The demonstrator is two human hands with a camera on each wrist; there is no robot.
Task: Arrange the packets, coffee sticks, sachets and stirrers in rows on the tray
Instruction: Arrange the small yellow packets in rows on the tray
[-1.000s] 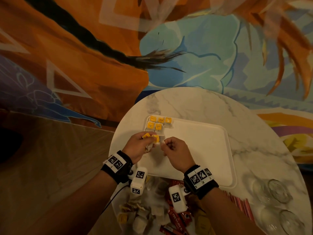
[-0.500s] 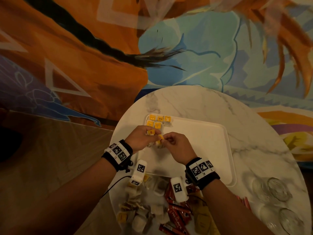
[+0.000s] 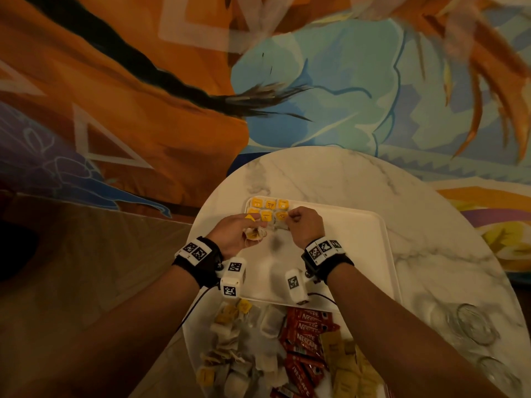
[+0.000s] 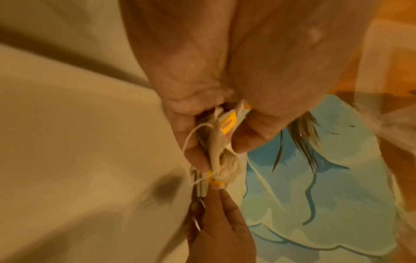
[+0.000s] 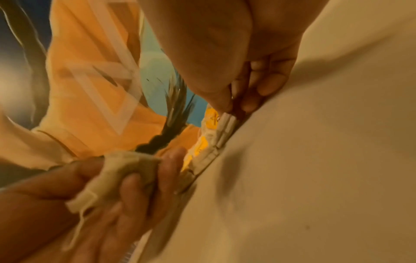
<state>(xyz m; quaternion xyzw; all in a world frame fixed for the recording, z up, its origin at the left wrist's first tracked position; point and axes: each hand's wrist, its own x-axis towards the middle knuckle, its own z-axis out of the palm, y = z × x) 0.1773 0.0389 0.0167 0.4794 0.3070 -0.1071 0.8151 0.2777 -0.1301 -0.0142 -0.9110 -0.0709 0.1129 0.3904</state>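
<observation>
My right hand [image 3: 304, 225] pinches a tea bag [image 3: 282, 216] into the tray's [image 3: 359, 254] far-left row — square its tag; my left hand [image 3: 238, 234] grips spare tea bags [image 3: 254, 234].

A round white marble table [image 3: 330, 173] is seen. On it are laid a white plastic tray [image 3: 359, 254], loose tea bags [image 3: 230, 334], red coffee sticks [image 3: 307, 331] and clear glasses [image 3: 474, 326].

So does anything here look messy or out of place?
Yes. The tea bags and red coffee sticks lie in a jumbled heap at the table's near edge, off the tray. The left hand holds a tangled bunch of bags.
</observation>
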